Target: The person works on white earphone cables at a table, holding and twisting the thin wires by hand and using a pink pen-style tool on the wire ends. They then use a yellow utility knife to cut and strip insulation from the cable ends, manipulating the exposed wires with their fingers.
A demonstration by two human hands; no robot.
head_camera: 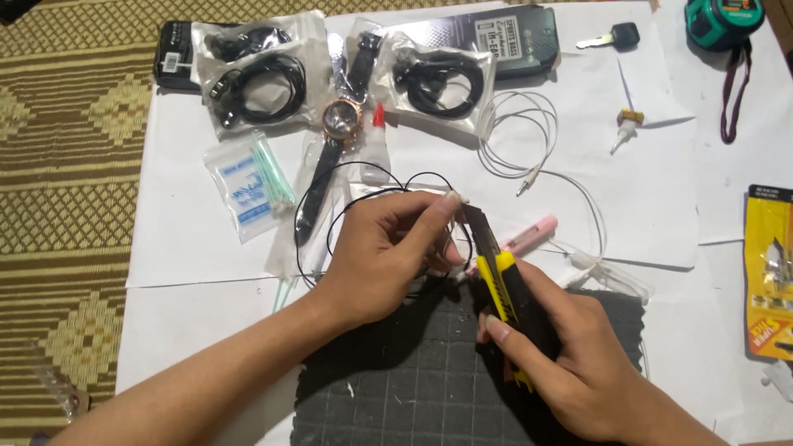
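White paper sheets cover the work surface, under a dark gridded cutting mat. Right hand, grip closed around a yellow-and-black utility knife, sets the blade tip beside the thin black looped cable, pinched in the left hand grip.

Packages & labels on white paper sheets over the floor mat.

Far edge, left: black flat box w/ white barcode label.

On & beside it: two clear bags of coiled black cable.

Far edge, centre: dark rectangular box w/ pale print; clear bag w/ black earphones overlaps its near-left corner.

Between the cable bags: clear sleeve holding a wristwatch.

Left of centre: small clear zip bag of green-stemmed swabs, blue print on white.

Right edge: yellow blister card, black top strip, orange-red sticker near bottom.
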